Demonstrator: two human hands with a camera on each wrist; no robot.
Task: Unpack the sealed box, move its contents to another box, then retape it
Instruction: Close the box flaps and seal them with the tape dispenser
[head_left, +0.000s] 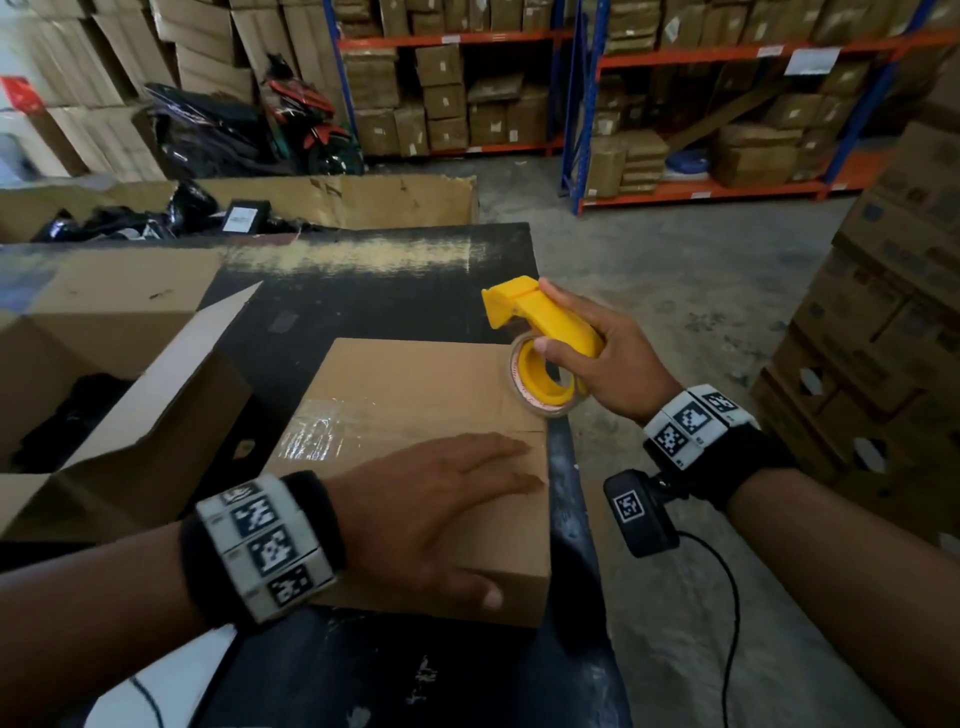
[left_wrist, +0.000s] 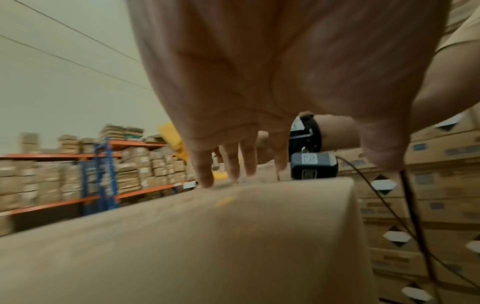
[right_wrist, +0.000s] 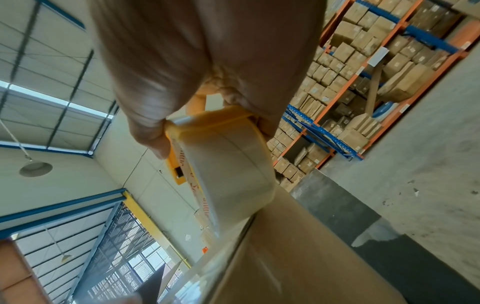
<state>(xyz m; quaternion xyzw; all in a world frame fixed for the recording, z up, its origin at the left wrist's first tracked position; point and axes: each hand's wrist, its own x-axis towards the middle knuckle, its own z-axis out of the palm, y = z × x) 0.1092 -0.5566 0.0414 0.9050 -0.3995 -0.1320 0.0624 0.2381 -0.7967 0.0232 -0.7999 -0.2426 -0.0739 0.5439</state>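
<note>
A closed brown cardboard box (head_left: 410, 395) lies on the black table (head_left: 363, 306), with shiny clear tape across its left half. My left hand (head_left: 441, 504) lies flat on the box's near right part, fingers straight, thumb over the front edge; the left wrist view shows the fingers (left_wrist: 205, 170) resting on the box top (left_wrist: 182, 236). My right hand (head_left: 608, 353) grips a yellow tape dispenser (head_left: 540, 322) with a clear tape roll (head_left: 545, 384) at the box's right edge. In the right wrist view the tape roll (right_wrist: 233, 164) touches the box (right_wrist: 285, 257).
An open cardboard box (head_left: 124, 374) with dark items inside stands at the left. Behind the table lies a large carton (head_left: 363, 197) of black packages. Stacked cartons (head_left: 893, 322) rise on the right, shelving racks (head_left: 727, 104) and a motorbike (head_left: 306, 119) stand at the back. Concrete floor (head_left: 675, 270) lies right.
</note>
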